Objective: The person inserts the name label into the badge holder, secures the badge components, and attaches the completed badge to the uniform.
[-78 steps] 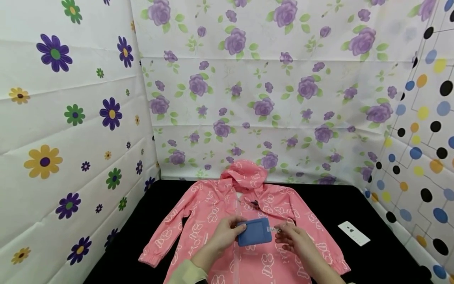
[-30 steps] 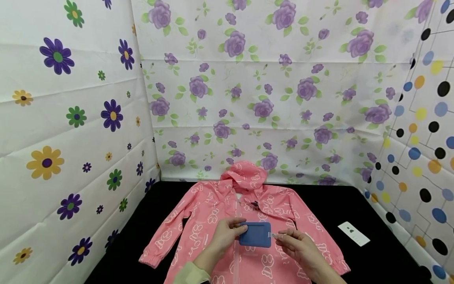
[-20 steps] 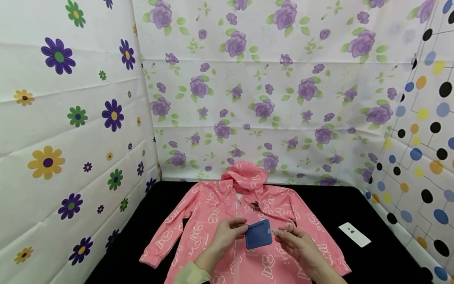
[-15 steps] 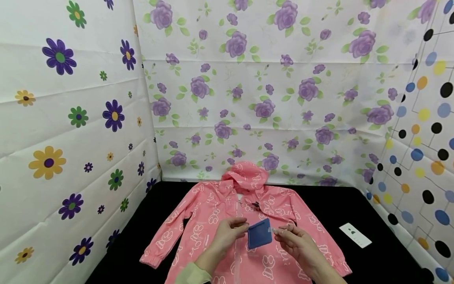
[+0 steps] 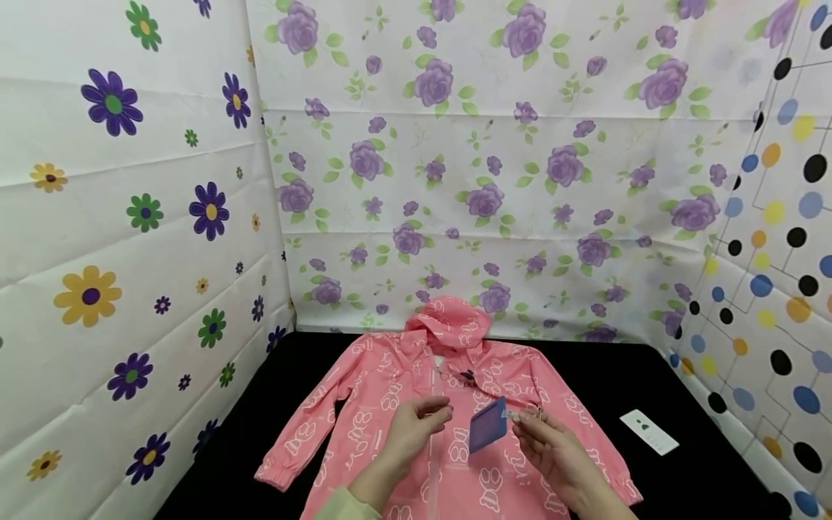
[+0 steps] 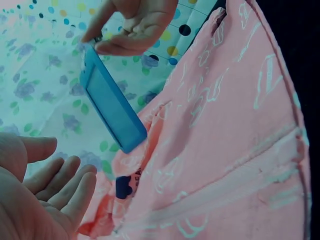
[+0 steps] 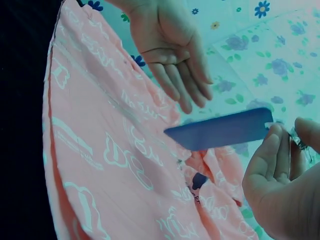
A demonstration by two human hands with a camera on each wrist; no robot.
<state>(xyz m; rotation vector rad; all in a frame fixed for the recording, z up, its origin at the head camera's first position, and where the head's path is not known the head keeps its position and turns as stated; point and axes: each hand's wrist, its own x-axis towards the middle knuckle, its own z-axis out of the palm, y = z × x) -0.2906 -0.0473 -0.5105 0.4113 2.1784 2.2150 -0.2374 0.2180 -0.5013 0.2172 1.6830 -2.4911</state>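
Note:
A blue badge holder point(image 5: 487, 426) hangs tilted over the front of a pink hooded jacket point(image 5: 373, 401). My right hand point(image 5: 552, 451) pinches the small clip point(image 7: 298, 141) at its upper end between thumb and fingers. The holder's recessed front panel shows in the left wrist view. My left hand point(image 5: 412, 433) is held to the left of the holder, apart from it, with its fingers loosely bent and nothing in them. In the right wrist view the left palm point(image 7: 167, 50) faces the holder.
The jacket lies face up, hood away from me and sleeves spread, on a black tabletop point(image 5: 598, 375). A white card point(image 5: 650, 432) with a small dark print lies right of it. Patterned cloth walls point(image 5: 481, 238) stand at the back and both sides.
My left hand has let go of the badge holder. The holder has turned more edge-on and moved slightly right with my right hand, which keeps hold of the clip.

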